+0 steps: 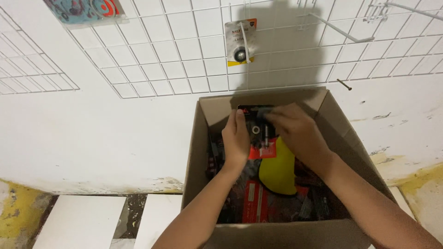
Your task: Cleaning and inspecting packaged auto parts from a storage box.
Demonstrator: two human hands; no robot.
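Note:
Both my hands are inside an open cardboard box (197, 138) that stands against a white wall. My left hand (236, 138) and my right hand (295, 131) together hold a small blister pack (258, 133) with a red and black card and small metal parts under clear plastic. It is raised above the box's contents, near the far wall of the box. Below it lie several red and black packs (256, 198) and a yellow item (278, 173).
A white wire grid panel (184, 55) hangs on the wall above the box. One carded pack with a black ring (240, 41) hangs on it, and a colourful pack (85, 10) at top left. Bare hooks (341, 30) stick out at top right. White floor tiles (78, 221) lie lower left.

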